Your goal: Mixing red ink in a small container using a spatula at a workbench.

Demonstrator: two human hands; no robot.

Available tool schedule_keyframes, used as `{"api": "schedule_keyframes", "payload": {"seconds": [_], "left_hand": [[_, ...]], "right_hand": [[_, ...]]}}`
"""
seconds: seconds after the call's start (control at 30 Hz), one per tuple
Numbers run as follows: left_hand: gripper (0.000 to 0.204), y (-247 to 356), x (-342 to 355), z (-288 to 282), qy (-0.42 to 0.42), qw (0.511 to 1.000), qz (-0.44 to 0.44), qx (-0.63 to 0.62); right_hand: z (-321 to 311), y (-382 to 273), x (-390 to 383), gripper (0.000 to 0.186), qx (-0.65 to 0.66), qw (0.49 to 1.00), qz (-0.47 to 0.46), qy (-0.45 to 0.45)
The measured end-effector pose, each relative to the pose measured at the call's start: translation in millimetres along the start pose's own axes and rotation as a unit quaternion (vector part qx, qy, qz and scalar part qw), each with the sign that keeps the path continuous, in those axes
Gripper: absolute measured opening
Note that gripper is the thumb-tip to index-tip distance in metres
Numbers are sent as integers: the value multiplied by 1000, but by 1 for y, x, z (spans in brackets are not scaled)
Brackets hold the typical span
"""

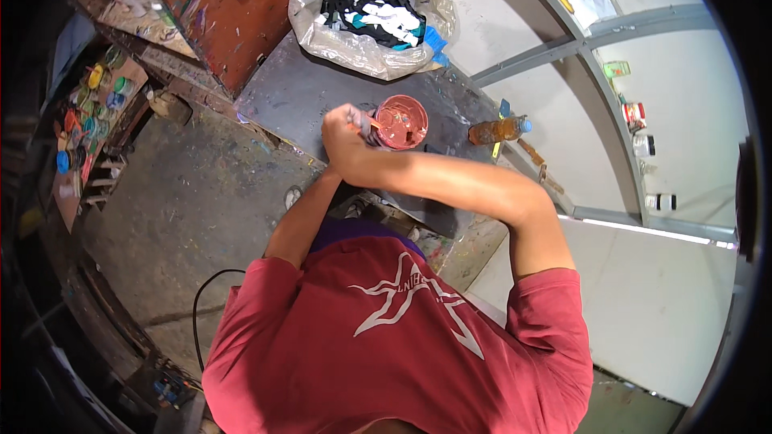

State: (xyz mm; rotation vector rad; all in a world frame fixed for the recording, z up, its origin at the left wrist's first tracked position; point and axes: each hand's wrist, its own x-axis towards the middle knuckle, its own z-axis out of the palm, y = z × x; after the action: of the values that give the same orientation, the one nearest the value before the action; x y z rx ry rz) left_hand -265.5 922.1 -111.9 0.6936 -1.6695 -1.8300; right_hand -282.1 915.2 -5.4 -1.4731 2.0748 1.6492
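A round tub [404,145] of reddish-brown paint stands on the dark tabletop, its inner wall smeared with the same colour. My right hand [339,130] is closed around a thin orange stick-like tool [375,122], whose far end reaches over the tub's left rim. Beneath my right wrist, my left hand [369,135] is mostly hidden; its paint-stained fingers show against the tub's left side and appear to grip it. My right forearm crosses over the left one.
Beyond the tub sits a clear plastic bag [386,64] of black and white scraps. A bottle of amber liquid [500,130] lies right of the tub. Paint jars crowd a shelf [133,84] at far left. A reddish-brown board [221,12] rises at the table's back left.
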Motion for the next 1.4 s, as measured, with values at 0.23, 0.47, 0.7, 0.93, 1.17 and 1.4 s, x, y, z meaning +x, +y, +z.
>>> {"api": "schedule_keyframes", "payload": {"seconds": [0.23,0.47,0.7,0.93,1.17,1.4], "left_hand": [[19,-13,-19,5,-189,944,-151,-225],[105,-152,5,23,-221,928,198,227],[125,-143,18,2,-281,903,212,246],[141,-122,26,25,-306,885,85,341],[143,-121,40,29,-329,862,52,383],[147,-107,42,29,-361,849,70,380]], "right_hand": [[24,-26,-31,15,14,987,156,46],[58,-7,-96,16,143,981,130,-32],[158,47,-202,30,394,838,366,86],[231,-37,-190,56,593,667,386,233],[246,-70,-173,71,613,658,379,218],[271,-91,-164,74,612,678,339,225]]}}
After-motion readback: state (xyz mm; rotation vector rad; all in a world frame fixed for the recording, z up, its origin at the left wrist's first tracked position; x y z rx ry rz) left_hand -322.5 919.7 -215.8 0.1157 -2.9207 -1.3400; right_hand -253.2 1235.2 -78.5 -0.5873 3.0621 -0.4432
